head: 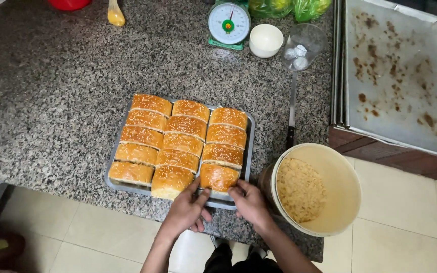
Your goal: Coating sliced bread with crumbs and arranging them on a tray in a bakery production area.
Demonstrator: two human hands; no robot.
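A metal tray (249,146) packed with golden sesame-topped buns (178,141) in three rows sits near the front edge of a speckled granite counter (51,101). My left hand (185,210) rests on the tray's near rim, fingers spread and touching the front bun of the middle row (170,181). My right hand (249,199) lies on the rim just below the front bun of the right row (218,177), fingertips against it. Neither hand has lifted anything.
A cream bucket (337,177) of yellowish crumbs stands right of the tray. A knife (291,116) lies beside it. Farther back are a green dial scale (228,23), white bowl (266,40) and clear cup (302,48). A stained baking sheet (400,76) lies at right.
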